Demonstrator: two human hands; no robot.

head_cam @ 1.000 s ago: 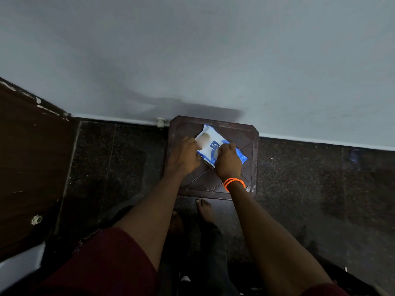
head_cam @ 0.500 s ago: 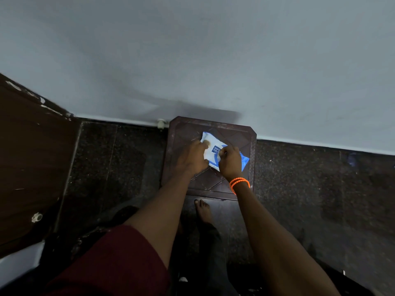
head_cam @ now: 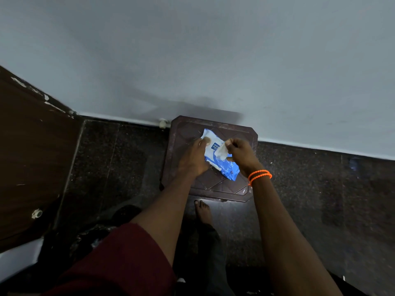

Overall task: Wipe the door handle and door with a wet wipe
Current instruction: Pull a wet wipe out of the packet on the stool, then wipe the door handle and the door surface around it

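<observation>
Wipe (head_cam: pixel 221 152) half out of the pack, pinched in my right hand (head_cam: pixel 239 153) between thumb and curled fingers. My left hand (head_cam: pixel 195 159) lies just left of that pinch, fingers fairly straight, pressing the blue wet-wipe pack (head_cam: pixel 222 165) flat; thumb tip sits on the pack's upper corner. Pack lies directly under both hands on a dark brown stool (head_cam: pixel 183 129).

Step in hand, as I judge it: pulling one sheet free. To do it well I should keep the left hand's weight on the pack so it doesn't lift with the sheet, draw up and toward me steadily, and watch that a second sheet doesn't trail out. Flimsy pack, could slide on the stool top if pressure eases.

Stool top is patterned with diamond lines, backed against a pale grey wall (head_cam: pixel 213 60). Floor (head_cam: pixel 310 189) below the grip is dark speckled stone. Far left of my hands stands the brown door (head_cam: pixel 27 157), scuffed at its edge; handle not visible, only a small round fitting (head_cam: pixel 36 214) low down. Door not yet wiped. Orange bands (head_cam: pixel 259 175) on my right wrist, bare foot (head_cam: pixel 203 210) below the stool.
</observation>
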